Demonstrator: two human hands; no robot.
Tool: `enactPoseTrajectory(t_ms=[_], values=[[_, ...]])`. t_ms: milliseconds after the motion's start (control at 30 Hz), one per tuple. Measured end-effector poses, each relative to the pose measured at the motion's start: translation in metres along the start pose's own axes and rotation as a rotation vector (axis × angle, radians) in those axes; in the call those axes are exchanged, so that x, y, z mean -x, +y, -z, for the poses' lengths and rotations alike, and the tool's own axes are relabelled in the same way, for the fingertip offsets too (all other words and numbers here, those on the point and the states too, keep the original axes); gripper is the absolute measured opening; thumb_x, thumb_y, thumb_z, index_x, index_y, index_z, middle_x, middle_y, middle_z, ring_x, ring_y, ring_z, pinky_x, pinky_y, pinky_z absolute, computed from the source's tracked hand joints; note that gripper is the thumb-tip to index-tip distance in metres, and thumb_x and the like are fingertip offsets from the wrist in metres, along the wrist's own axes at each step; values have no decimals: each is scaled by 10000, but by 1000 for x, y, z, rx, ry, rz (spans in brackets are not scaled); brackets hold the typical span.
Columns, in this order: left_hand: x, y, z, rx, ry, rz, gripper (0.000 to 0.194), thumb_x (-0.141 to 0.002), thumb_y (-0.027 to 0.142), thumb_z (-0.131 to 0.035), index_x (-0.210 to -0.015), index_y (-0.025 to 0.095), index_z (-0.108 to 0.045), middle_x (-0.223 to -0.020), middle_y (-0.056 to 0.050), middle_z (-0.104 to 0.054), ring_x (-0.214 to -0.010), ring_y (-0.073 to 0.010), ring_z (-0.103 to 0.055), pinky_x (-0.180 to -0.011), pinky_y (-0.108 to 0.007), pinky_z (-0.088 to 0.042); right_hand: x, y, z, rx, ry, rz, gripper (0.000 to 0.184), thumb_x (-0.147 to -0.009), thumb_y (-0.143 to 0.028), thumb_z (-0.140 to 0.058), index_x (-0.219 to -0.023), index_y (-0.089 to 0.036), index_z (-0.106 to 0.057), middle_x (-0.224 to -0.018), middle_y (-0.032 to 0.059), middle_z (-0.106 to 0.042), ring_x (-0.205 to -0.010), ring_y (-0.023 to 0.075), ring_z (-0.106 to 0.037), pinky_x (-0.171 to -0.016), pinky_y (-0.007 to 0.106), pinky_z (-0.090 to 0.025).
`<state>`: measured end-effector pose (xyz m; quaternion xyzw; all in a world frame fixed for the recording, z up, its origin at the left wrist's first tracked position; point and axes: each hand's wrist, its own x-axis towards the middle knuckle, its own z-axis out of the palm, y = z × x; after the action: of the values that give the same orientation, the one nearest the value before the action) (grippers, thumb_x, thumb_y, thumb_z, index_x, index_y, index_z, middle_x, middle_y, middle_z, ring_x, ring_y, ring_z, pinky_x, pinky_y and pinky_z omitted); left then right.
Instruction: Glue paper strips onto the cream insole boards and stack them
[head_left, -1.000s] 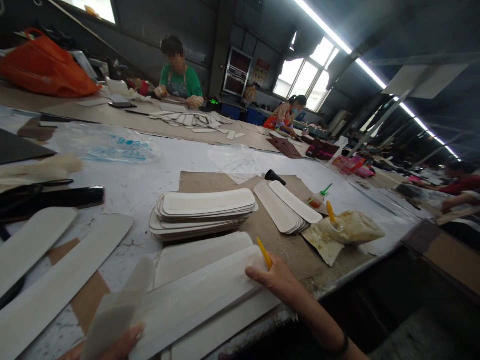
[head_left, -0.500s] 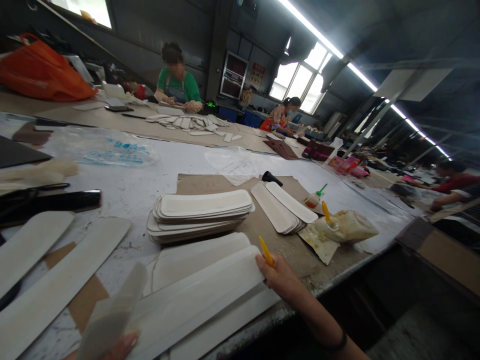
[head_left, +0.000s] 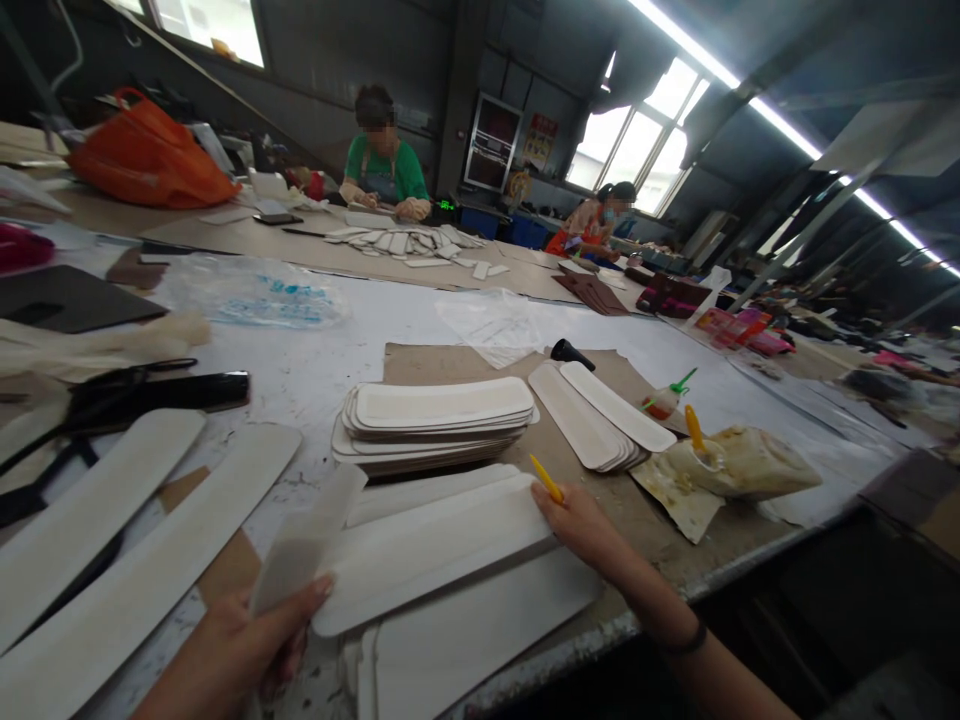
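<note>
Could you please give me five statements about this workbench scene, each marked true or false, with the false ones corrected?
1. The right hand holds a yellow tool. True.
2. The left hand is empty. False: it grips the left end of a long pale strip.
3. A dark band circles the right wrist. True.
4. The small bottle with a green tip is left of the neat stack. False: it is to the stack's right.
5. An orange bag sits at the upper left of the view. True.
</note>
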<state>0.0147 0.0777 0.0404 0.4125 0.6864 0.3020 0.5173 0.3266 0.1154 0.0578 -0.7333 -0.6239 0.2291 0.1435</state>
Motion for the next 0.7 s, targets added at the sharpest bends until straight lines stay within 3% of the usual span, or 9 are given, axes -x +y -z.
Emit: enactPoseTrajectory(t_ms=[133,333,533,700], values=[[-16,22,2,4,-73,-55,424,-563,565,-611,-419,205,-437,-355,32,-445,-411,-117,-373,-493,-241,-283,-21,-3,3,177,-6,-46,374,-891,-374,-371,-724,-142,-612,-694,91,-630,-660,194,-574,-575,271,-353],[-34,29,-6,-133,-122,-9,423,-489,606,-577,-397,215,-441,-365,-14,-483,-399,-137,-402,-473,-261,-294,-36,-3,1,368,-53,-92,346,-879,-335,-413,-874,-110,-676,-874,200,-678,-829,301,-636,-681,351,-428],[-39,28,-11,-235,-118,-23,395,-467,603,-518,-347,247,-393,-342,-33,-460,-380,-159,-410,-472,-289,-314,-30,-6,4,468,3,-125,274,-850,-128,-391,-948,-103,-645,-897,196,-673,-864,291,-642,-693,342,-439],[-37,35,-10,-314,-36,-49,388,-485,598,-478,-336,258,-365,-322,-46,-455,-390,-181,-443,-502,-308,-353,-9,-12,19,473,107,-77,232,-901,-178,-374,-920,-121,-598,-848,160,-653,-797,242,-623,-667,309,-409]])
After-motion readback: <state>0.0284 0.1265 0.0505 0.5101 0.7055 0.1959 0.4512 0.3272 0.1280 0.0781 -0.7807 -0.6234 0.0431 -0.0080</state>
